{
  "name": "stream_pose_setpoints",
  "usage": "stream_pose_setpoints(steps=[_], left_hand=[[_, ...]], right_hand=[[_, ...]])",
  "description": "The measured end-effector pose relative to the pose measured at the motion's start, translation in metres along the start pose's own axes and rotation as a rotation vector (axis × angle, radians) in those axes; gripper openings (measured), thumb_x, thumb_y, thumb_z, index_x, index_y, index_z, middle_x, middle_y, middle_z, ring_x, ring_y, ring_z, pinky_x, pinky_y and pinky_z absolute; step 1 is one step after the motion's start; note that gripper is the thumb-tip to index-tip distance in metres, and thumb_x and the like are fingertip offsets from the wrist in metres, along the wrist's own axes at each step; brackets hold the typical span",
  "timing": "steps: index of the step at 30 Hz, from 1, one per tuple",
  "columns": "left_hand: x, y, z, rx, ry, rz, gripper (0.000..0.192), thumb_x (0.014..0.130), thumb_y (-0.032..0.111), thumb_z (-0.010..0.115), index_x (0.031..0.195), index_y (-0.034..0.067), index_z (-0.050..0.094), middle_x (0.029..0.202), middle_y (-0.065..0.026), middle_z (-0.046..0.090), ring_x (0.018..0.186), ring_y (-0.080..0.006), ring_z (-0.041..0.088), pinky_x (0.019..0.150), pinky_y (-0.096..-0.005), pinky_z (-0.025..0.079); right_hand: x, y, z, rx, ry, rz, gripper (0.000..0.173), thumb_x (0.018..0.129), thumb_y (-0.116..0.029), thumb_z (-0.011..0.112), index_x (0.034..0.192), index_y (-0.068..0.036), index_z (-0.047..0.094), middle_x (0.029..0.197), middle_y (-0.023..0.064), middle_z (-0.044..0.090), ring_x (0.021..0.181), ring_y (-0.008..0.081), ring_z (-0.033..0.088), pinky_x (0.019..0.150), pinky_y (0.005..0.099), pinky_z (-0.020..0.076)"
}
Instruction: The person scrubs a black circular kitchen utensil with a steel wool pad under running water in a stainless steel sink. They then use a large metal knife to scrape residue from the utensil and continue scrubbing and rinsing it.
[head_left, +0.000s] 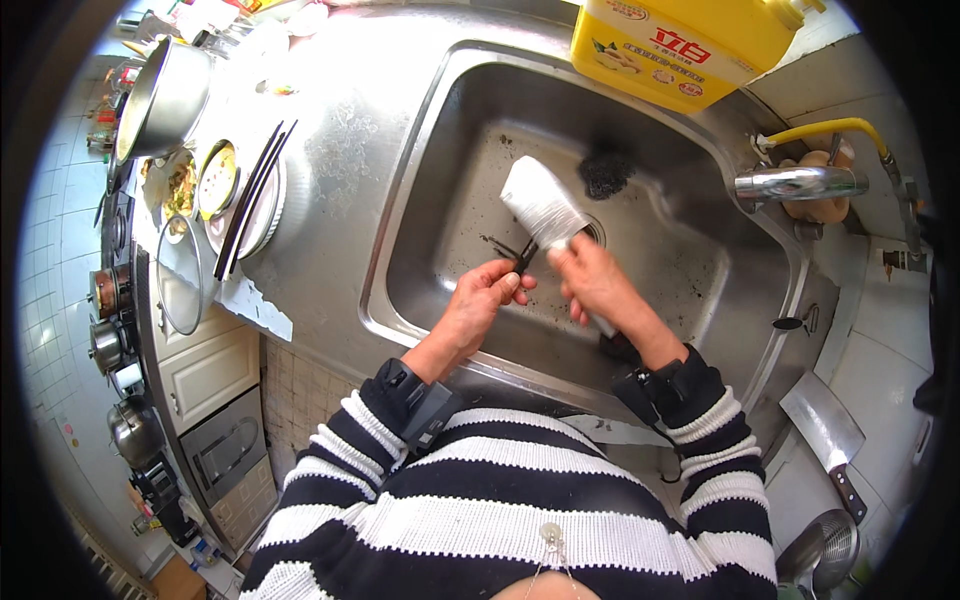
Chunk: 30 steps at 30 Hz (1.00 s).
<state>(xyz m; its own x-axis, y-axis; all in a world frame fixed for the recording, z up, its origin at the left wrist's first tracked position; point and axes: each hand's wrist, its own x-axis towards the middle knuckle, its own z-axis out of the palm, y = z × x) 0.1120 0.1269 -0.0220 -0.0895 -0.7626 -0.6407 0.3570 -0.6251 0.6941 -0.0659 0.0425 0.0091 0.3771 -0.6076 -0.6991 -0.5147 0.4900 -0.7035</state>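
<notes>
In my right hand (596, 277) is a whitish, shiny, elongated thing (541, 196) with a wrinkled, film-like surface; its exact kind is unclear. My left hand (487, 296) pinches a thin dark piece (527, 257) between thumb and fingers, close beside the pale thing's lower end. Whether the two things touch cannot be told. Both hands are over a stainless steel sink (480, 142). On the sink's floor, beyond my right hand, lies a black scouring pad (606, 174). The drain (595, 231) is partly hidden behind the pale thing and my hand. Dark crumbs dot the basin.
Left on the counter (337, 217) are black chopsticks (255, 199) across stacked dishes (271, 217), and a metal pot (176, 97). A yellow detergent jug (675, 56) stands at the back. The chrome faucet (799, 184) juts in at right. A cleaver (825, 424) lies lower right, near a strainer ladle (835, 547).
</notes>
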Motion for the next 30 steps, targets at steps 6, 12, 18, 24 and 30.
stream_pose_setpoints(steps=[6,12,18,24,30], left_hand=[[0.001,0.030,-0.006,-0.301,-0.169,-0.012,0.029,0.097,0.007,0.051,0.126,0.001,0.051,0.119,-0.0102,0.061,0.100,-0.0169,0.063,0.085,-0.0317,0.051],[0.016,0.024,-0.019,-0.248,-0.034,-0.082,0.028,0.100,0.010,0.048,0.126,0.002,0.052,0.113,-0.0089,0.063,0.093,-0.0153,0.063,0.078,-0.0292,0.052],[0.021,0.012,-0.035,-0.309,0.030,-0.101,0.024,0.099,0.011,0.050,0.120,0.001,0.056,0.101,-0.0068,0.066,0.082,-0.0128,0.063,0.069,-0.0258,0.051],[0.014,0.008,-0.026,-0.342,0.113,-0.137,0.025,0.101,0.014,0.047,0.124,0.007,0.054,0.094,-0.0041,0.063,0.080,-0.0133,0.061,0.066,-0.0260,0.049],[0.001,0.006,-0.014,-0.214,0.098,-0.032,0.021,0.099,0.019,0.052,0.112,0.005,0.062,0.078,0.0009,0.055,0.065,-0.0085,0.046,0.059,-0.0236,0.037]], right_hand=[[-0.006,0.004,-0.010,0.155,0.138,-0.081,0.024,0.099,-0.027,0.049,0.093,-0.003,0.047,0.063,0.0042,0.054,0.041,0.0107,0.052,0.035,0.0255,0.0409],[-0.002,0.014,0.006,0.242,0.070,-0.065,0.022,0.099,-0.025,0.050,0.094,-0.003,0.047,0.064,0.0041,0.054,0.042,0.0106,0.052,0.036,0.0247,0.0409],[0.004,0.021,0.011,0.153,0.082,-0.081,0.019,0.097,-0.024,0.053,0.096,-0.005,0.051,0.068,0.0047,0.056,0.045,0.0130,0.054,0.039,0.0272,0.0426],[0.006,0.027,0.021,-0.847,0.397,-0.824,0.028,0.084,-0.011,0.060,0.112,-0.014,0.058,0.085,0.0062,0.057,0.076,0.0239,0.059,0.066,0.0361,0.0464],[0.018,0.031,0.010,-1.002,0.396,-0.950,0.034,0.080,-0.008,0.058,0.112,-0.019,0.058,0.084,0.0025,0.053,0.079,0.0211,0.056,0.071,0.0352,0.0440]])
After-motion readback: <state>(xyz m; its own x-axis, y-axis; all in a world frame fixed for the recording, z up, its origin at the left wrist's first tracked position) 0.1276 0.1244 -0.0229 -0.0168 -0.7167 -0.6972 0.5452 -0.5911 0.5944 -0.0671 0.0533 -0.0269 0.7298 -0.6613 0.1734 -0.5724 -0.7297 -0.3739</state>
